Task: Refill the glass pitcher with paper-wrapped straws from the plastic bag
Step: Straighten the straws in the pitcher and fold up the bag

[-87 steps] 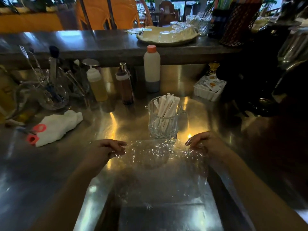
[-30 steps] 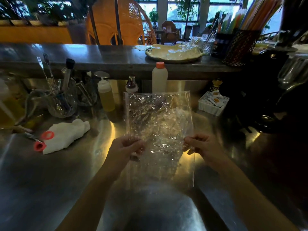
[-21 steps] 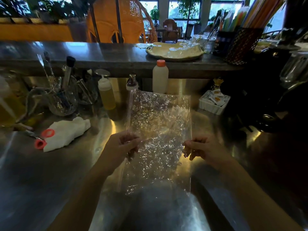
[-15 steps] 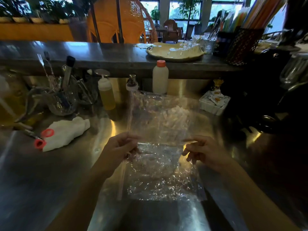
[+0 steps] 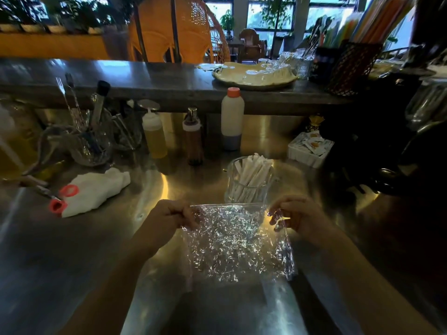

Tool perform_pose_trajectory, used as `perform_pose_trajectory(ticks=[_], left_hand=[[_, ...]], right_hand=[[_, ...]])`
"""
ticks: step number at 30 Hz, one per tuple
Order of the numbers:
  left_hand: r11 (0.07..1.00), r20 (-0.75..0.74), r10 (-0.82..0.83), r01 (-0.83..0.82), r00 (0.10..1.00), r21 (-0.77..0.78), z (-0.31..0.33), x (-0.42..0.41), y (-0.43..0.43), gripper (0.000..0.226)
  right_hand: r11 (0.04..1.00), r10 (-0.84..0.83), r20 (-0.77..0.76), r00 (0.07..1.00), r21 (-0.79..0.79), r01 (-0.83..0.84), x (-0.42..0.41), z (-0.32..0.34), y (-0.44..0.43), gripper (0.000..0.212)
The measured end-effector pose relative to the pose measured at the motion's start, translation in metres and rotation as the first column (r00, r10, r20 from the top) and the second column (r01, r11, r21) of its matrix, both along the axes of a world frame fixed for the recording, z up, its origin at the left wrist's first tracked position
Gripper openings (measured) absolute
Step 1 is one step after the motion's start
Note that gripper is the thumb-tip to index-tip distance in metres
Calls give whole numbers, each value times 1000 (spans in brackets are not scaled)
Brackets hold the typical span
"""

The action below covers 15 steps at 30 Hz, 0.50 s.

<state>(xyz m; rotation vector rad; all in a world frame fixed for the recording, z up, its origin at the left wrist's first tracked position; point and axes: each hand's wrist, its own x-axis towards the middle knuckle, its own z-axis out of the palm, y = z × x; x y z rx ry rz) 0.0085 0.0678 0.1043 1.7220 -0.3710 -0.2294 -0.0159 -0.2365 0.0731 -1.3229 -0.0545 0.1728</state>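
Observation:
A glass pitcher (image 5: 250, 189) stands on the steel counter, holding several white paper-wrapped straws (image 5: 254, 170) that lean to the right. Just in front of it a crinkled clear plastic bag (image 5: 237, 245) is folded over and held flat above the counter. No straws show inside the bag. My left hand (image 5: 167, 221) pinches its upper left corner. My right hand (image 5: 297, 216) pinches its upper right corner.
A white cloth (image 5: 96, 189) and red-handled scissors (image 5: 60, 199) lie at the left. Squeeze bottles (image 5: 154, 134), a brown pump bottle (image 5: 193, 139) and a white bottle (image 5: 232, 119) stand behind the pitcher. A sachet tray (image 5: 309, 148) sits at the right, dark machines beyond it.
The bag stood upright between my hands and hid the pitcher; its upper half has been folded down toward me. The bag is now half as tall and the pitcher shows again.

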Motion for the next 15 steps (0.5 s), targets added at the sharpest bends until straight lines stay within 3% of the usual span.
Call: perform_pose_trajectory(ticks=[2,4,7,8,12,13,15], left_hand=[[999,-42,-14,15,999,29,-2,2,2,53],[994,-24,89,-87,996,64,-3,4,3,49],[980,29,196,-197,980,37,5,0,2,27],[990,37,134,-135,990,35,10,-4,0,20],[931,63,-242,213,968,296,20,-27,-29,62],[915,69,-274,238,959,325,19,-33,-39,63],[929,65,-253,224,965,295,15,-40,-52,44]], right_hand=[[988,-33,70,997,-145,43,-2,6,5,19],[956,-22,164,986,-285,69,-4,15,12,40],[876,77,276,958,-477,67,-10,35,25,63],[823,124,309,943,-563,76,-12,43,31,64],[658,304,370,878,-748,87,-18,72,55,57],[640,328,381,864,-763,94,-19,80,60,55],[621,369,414,832,-776,111,-22,93,66,52]])
